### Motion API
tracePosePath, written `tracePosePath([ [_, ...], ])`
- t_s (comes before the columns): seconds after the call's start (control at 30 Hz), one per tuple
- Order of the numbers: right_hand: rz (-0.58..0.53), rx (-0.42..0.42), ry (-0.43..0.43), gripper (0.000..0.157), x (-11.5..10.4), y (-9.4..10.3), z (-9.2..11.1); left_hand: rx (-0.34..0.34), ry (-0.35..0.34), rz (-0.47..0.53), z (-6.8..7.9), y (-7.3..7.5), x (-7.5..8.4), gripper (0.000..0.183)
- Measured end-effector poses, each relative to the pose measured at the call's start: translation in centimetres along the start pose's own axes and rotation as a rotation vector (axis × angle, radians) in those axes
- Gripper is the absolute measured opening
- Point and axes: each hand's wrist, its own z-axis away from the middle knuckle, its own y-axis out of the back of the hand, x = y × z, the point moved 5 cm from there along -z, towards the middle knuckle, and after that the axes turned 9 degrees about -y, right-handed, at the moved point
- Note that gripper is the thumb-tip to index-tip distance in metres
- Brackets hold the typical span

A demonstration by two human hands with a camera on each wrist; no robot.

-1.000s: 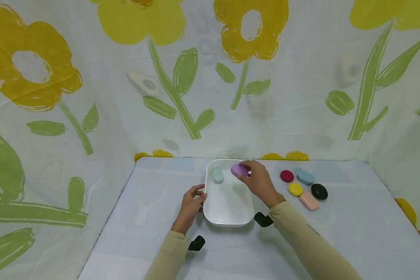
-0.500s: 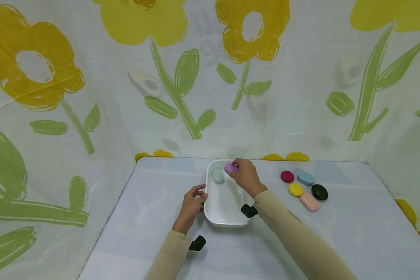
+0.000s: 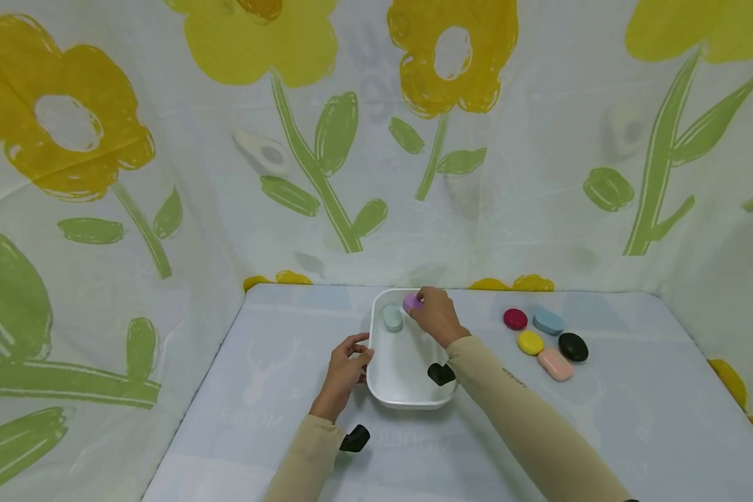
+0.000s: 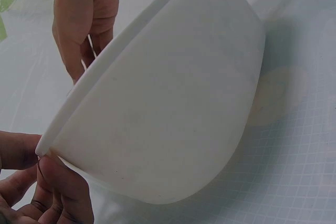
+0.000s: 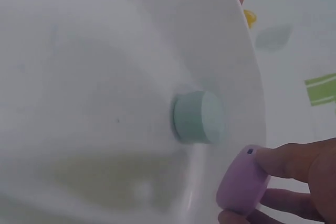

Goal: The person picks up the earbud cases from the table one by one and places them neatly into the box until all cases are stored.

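R hand (image 3: 438,315): thumb & fingers pinching the purple piece (image 5: 240,184), which is at the fingertips, just L of this hand & over the far end of the white tub (image 3: 401,366); contact w/ tub wall can't be told. Pale green piece (image 3: 392,318): on tub floor, L of R hand, past the purple one. L hand (image 3: 344,366): thumb & fingers pinching tub rim, tub immed. R of this hand. On tabletop (image 3: 602,425), well R of R hand, grouped: red piece (image 3: 515,319) (nearest), yellow piece (image 3: 530,342), lt-blue piece (image 3: 549,322), pink piece (image 3: 555,364) & black piece (image 3: 573,346). Beige sleeves (image 3: 508,404) on both arms.
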Motion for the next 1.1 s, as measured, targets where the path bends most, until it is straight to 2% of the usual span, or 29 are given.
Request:
tracePosePath([
  [0.3,0.010,-0.017,0.014,0.037,0.8,-0.4,-0.3,0.005,0.002,0.003,0.2,-0.1,-0.1,0.038],
  [0.43,-0.036,0.011,0.045,0.036,1.2,0.8,0.4,0.005,0.002,0.006,0.1,-0.1,-0.1,0.038],
  [0.57,-0.096,0.073,0.083,0.034,2.2,2.5,1.6,0.009,0.003,0.003,0.0,-0.1,-0.2,0.039],
  [0.7,-0.098,0.133,0.076,0.032,4.4,4.0,2.8,0.011,0.003,-0.004,-0.1,-0.1,-0.2,0.038],
  [0.9,-0.108,0.168,0.046,0.031,8.7,6.1,4.7,0.013,0.009,-0.011,-0.2,0.0,-0.4,0.037],
  [1.1,-0.116,0.223,0.062,0.031,12.7,8.0,6.2,0.015,0.013,-0.018,-0.2,0.0,-0.5,0.037],
])
